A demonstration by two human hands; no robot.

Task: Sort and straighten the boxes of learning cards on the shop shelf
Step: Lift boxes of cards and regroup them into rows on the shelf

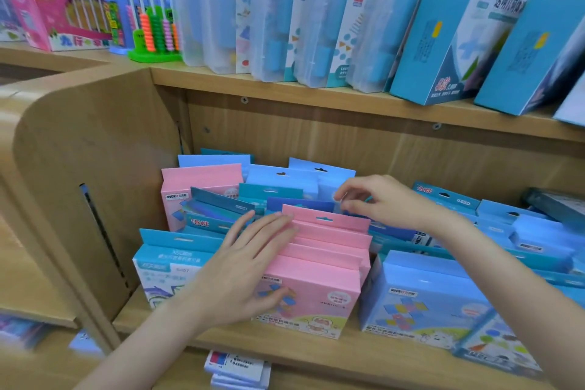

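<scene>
Several pink boxes (319, 250) stand in a row under the left hand (250, 263), which lies flat with straight fingers on their tops. Just behind, the right hand (376, 203) pinches a blue box (335, 187); more blue boxes (427, 291) sit below its wrist.

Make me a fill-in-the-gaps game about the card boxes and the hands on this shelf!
1. The left hand rests flat on a row of ____ boxes.
2. The right hand reaches toward the blue boxes ____ that row.
3. The green abacus stands on the ____ shelf.

Missing words: pink; behind; upper
</scene>
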